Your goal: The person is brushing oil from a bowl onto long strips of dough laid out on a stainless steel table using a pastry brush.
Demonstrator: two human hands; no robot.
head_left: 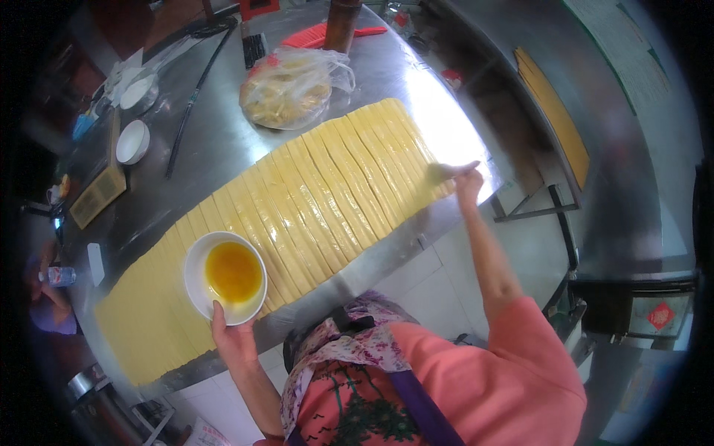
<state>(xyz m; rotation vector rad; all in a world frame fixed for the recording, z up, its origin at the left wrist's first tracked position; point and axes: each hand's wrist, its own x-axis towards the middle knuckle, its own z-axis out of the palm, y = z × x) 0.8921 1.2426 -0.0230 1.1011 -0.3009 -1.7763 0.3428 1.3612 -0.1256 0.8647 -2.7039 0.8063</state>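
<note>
My left hand (234,338) grips the rim of a white bowl (192,273) from below, thumb on its near side. The bowl holds an amber-yellow liquid (234,273) and is over the dough. A long yellow dough sheet (297,208), scored or cut crosswise into many strips, stretches over the metal table. Its middle and right part shine wet, while the left end looks matte. At the far right end, my right hand (468,183) is closed around what looks like a brush (440,174), blurred by motion, its pale end at the dough.
Behind the dough is a clear plastic bag (290,93) of yellowish pieces. A dark rod (197,100), white bowl (132,142) and wooden frame (100,197) lie on the left of the metal table (216,149). Another person (56,305) is at the left edge. A metal shelf unit (520,141) stands right.
</note>
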